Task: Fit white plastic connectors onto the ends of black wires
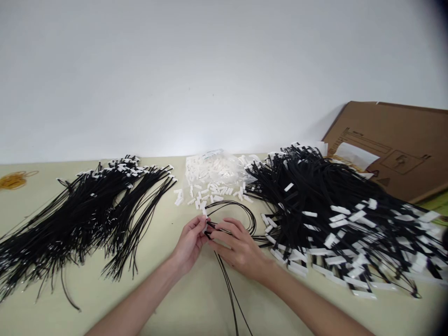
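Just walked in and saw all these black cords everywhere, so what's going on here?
A person sits at a table, both hands meeting over a thin black cord that loops away from them. The left hand and right hand pinch it where a small white clip sits. Loose white clips lie ahead, with cord piles on the left and right.

Left hand (189,242) — lower centre of the frame, palm turned inward, fingers curled, thumb and fingertips pinched together at its upper right. Bare left forearm runs down to the lower left edge. Right hand (238,247) — just right of it, palm down, fingers extended leftward, tips meeting those of the left hand. Bare right forearm slants off to the lower right corner.
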